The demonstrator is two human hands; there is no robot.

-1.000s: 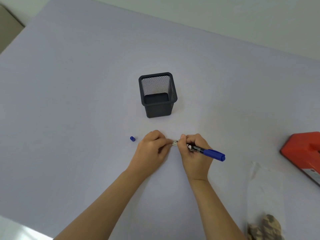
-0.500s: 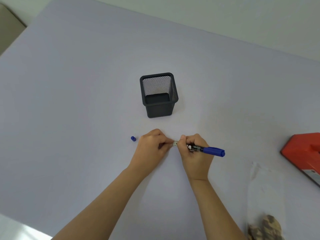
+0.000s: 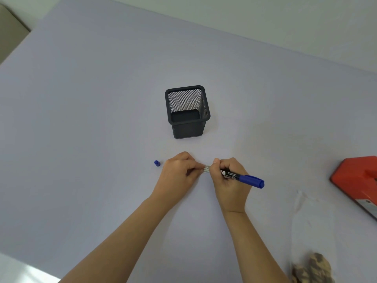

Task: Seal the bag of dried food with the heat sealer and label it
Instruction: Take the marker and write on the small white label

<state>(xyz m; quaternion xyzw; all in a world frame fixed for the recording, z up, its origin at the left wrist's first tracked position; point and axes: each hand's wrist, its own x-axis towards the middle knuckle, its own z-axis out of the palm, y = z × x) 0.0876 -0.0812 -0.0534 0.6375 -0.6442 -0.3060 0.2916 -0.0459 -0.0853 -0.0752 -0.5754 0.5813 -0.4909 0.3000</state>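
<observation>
Between pinching left hand (image 3: 179,177) and right hand (image 3: 230,187) gripping marker (image 3: 244,178) lies label (image 3: 207,168).

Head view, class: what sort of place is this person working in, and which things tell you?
Probably an indoor desk used for packing: a mesh pen holder, a blue marker at a small label, and a red heat sealer near a clear bag.

Lilac table (image 3: 81,139): mesh holder (image 3: 188,127), blue cap (image 3: 157,163), clear bag (image 3: 306,231), red sealer (image 3: 359,180).
</observation>
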